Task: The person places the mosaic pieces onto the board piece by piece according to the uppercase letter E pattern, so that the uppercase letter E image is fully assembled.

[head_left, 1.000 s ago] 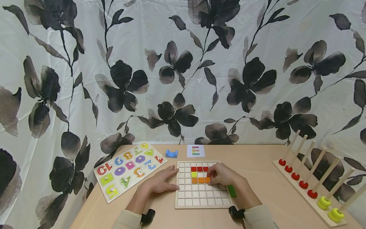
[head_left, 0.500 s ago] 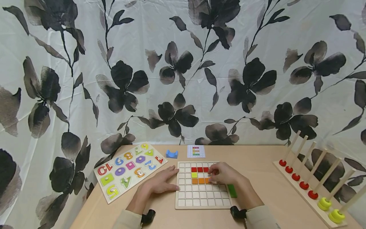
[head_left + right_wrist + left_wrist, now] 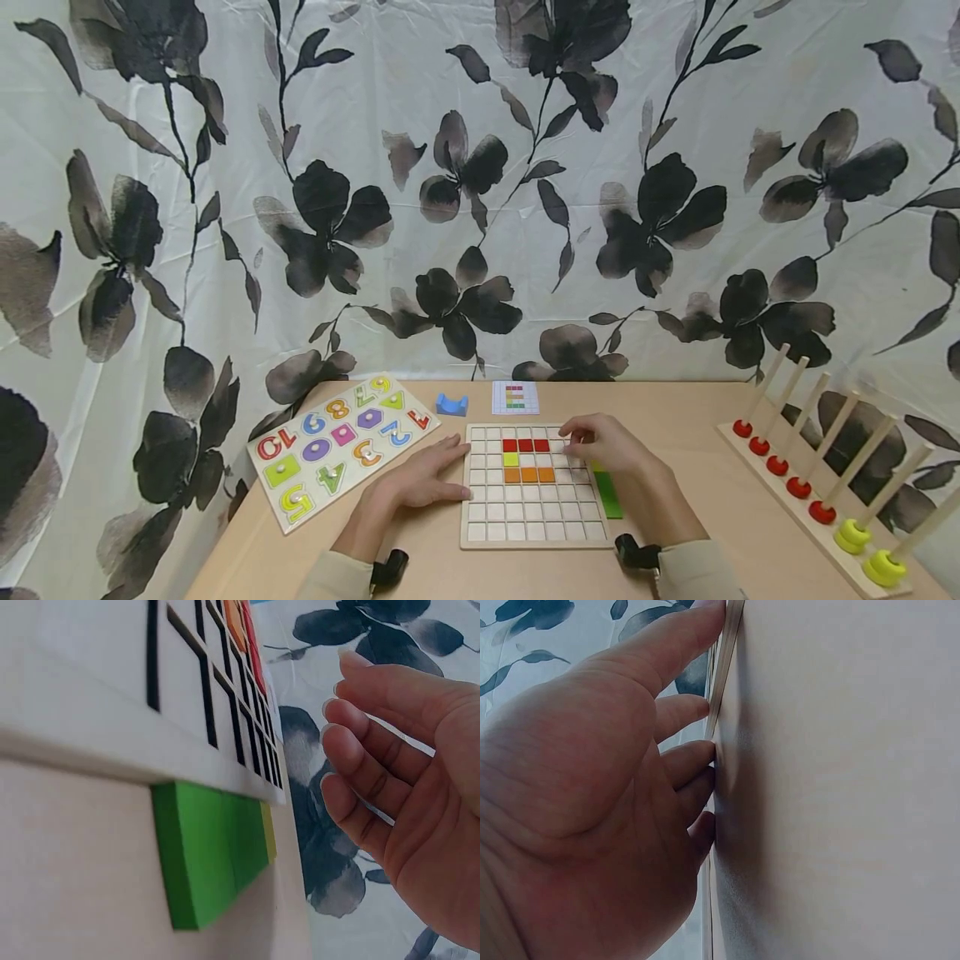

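Note:
A wooden grid board (image 3: 536, 531) lies on the table. Three red tiles (image 3: 525, 446), one yellow tile (image 3: 511, 459) and three orange tiles (image 3: 528, 475) sit in its cells. My left hand (image 3: 423, 475) rests on the table at the board's left edge, its fingers extended and touching the rim; the left wrist view shows this hand (image 3: 592, 787) flat-palmed. Above the board's right side hovers my right hand (image 3: 607, 446), fingers loosely bent. Nothing shows between the fingers of that hand (image 3: 405, 772) in the right wrist view. Green tiles (image 3: 214, 847) lie against the board's right edge, with a yellow tile (image 3: 268, 831) beyond.
A number puzzle board (image 3: 345, 454) lies at the left. Behind the grid stand a blue curved block (image 3: 452, 405) and a printed pattern card (image 3: 515, 398). A pegged counting stand (image 3: 817, 517) with red and yellow pieces occupies the right side. A floral cloth (image 3: 480, 208) hangs behind.
My right hand has risen from the orange row and moved to the right, leaving the three orange tiles uncovered. The left hand has stayed put.

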Tool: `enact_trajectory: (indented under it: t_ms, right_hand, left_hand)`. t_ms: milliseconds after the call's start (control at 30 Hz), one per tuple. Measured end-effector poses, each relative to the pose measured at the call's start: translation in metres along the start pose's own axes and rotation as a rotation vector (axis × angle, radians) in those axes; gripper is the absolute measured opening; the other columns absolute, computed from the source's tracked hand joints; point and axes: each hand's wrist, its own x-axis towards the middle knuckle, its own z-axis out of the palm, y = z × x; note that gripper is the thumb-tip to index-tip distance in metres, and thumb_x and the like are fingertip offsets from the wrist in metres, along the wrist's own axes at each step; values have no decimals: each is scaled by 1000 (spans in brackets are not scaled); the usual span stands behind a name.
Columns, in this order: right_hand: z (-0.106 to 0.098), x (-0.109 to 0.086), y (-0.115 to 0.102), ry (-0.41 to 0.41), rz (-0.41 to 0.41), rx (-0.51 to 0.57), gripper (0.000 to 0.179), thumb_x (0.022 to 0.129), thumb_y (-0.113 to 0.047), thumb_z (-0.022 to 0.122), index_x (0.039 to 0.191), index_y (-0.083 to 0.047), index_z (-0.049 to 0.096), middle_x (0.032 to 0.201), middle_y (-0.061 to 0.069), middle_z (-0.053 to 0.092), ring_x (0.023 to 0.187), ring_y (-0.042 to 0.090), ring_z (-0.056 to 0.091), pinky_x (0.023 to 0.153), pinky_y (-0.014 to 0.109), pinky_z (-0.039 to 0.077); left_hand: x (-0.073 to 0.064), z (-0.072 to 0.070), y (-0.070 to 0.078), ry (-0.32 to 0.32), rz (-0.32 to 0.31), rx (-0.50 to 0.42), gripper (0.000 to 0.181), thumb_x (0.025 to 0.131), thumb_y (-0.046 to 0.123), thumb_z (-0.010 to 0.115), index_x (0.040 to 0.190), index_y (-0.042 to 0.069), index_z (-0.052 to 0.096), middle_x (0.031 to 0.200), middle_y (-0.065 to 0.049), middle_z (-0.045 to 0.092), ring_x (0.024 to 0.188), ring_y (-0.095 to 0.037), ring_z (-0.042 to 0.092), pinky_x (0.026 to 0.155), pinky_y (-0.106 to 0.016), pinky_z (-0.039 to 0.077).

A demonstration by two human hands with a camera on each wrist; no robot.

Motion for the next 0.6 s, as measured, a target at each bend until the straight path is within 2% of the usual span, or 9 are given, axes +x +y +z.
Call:
enact_trajectory:
  t_ms: [300,600]
  right_hand:
    - [-14,-9,12,26,70,8,21,92,-12,79,113,-11,78,92,2,64,91,22,55,72,25,46]
    - [-24,-15,27,14,111,29,22,92,-12,79,114,-10,78,94,3,66,93,21,56,77,26,46]
  left_hand:
    - [0,0,-1,-2,3,9,85,92,51,75,158,8,43,169,-23,29,157,-42,27,127,-61,26]
    - [0,0,-2,0,-1,7,84,92,51,75,158,8,44,169,-22,29,157,-42,27,127,-60,26]
